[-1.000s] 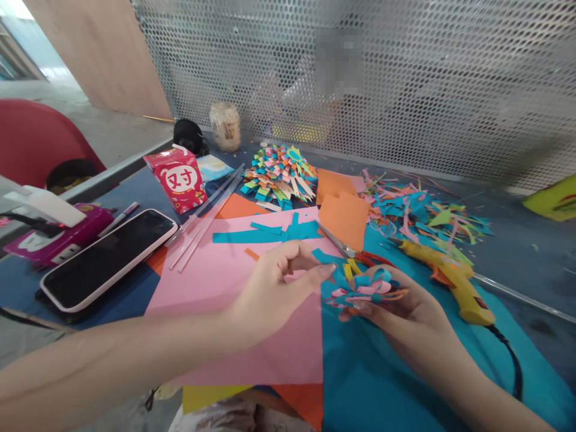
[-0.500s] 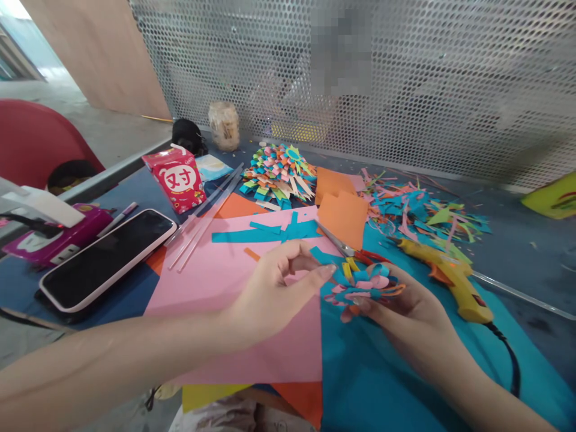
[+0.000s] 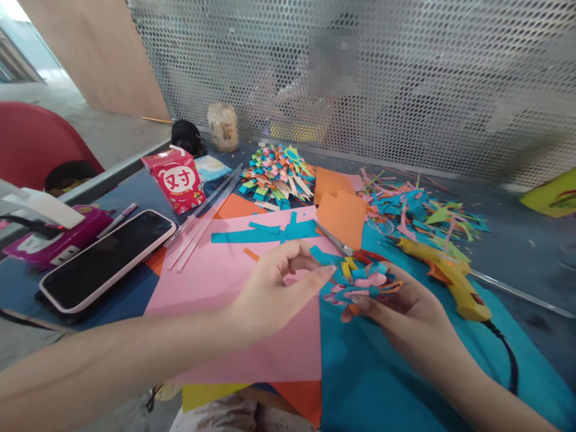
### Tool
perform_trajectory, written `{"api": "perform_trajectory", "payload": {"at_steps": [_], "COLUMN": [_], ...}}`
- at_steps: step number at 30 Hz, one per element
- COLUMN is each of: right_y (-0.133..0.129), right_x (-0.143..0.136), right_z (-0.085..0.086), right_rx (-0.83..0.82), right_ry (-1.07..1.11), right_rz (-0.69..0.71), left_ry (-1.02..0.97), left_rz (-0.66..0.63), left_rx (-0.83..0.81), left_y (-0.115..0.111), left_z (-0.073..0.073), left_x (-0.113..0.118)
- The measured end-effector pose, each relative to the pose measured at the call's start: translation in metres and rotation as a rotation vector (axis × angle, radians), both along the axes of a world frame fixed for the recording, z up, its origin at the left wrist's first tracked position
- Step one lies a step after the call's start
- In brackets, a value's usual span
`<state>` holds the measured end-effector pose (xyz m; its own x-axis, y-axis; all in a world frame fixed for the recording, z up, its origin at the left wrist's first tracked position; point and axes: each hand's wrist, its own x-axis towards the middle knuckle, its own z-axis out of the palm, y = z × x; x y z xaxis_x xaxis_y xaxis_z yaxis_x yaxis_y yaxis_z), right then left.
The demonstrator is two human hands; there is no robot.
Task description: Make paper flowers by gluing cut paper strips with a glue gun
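Observation:
My right hand (image 3: 402, 306) grips a paper flower (image 3: 366, 279) made of looped blue and pink strips, with orange and yellow bits showing. Its thumb presses on the lower front; the other fingers are mostly hidden behind. At the flower's left edge, my left hand (image 3: 281, 285) has its thumb and forefinger pinched on a blue paper strip (image 3: 320, 254). Whether that strip is fixed to the flower I cannot tell. Red-handled scissors (image 3: 344, 247) lie just behind the flower. Under my hands are a pink sheet (image 3: 216, 294) and a blue sheet (image 3: 364, 372).
A yellow glue gun (image 3: 450, 273) lies at the right, its cord running forward. Behind are paper scraps (image 3: 418, 207), orange squares (image 3: 344, 216) and a multicoloured fringed paper piece (image 3: 279, 174). Leftward lie clear glue sticks (image 3: 202, 231), a red packet (image 3: 177, 183) and a phone (image 3: 108, 261).
My hands and the flower hold nearly the same pose. The view has shifted very slightly, and the flower seems a touch turned or lower.

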<state>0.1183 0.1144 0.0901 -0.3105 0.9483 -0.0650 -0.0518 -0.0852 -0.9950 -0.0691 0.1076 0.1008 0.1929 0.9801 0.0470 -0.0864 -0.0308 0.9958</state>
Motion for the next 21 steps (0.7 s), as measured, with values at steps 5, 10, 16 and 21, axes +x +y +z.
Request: {"api": "perform_trajectory", "payload": {"at_steps": [5, 10, 16, 21], "right_y": [0.001, 0.004, 0.009, -0.004], "right_x": [-0.001, 0.007, 0.038, 0.038], "right_z": [0.000, 0.000, 0.001, -0.002], "right_rx": [0.042, 0.477, 1.329, 1.433], "right_ry": [-0.044, -0.235, -0.581, -0.748], "right_rz": [-0.026, -0.116, 0.087, 0.129], "left_ry": [0.004, -0.172, -0.245, -0.112], "left_rz": [0.027, -0.074, -0.254, -0.278], "left_rx": [-0.027, 0.039, -0.108, -0.182], "left_y": [-0.002, -0.002, 0.004, 0.001], "left_z": [0.002, -0.002, -0.006, 0.000], "left_x": [0.000, -0.006, -0.008, -0.005]}}
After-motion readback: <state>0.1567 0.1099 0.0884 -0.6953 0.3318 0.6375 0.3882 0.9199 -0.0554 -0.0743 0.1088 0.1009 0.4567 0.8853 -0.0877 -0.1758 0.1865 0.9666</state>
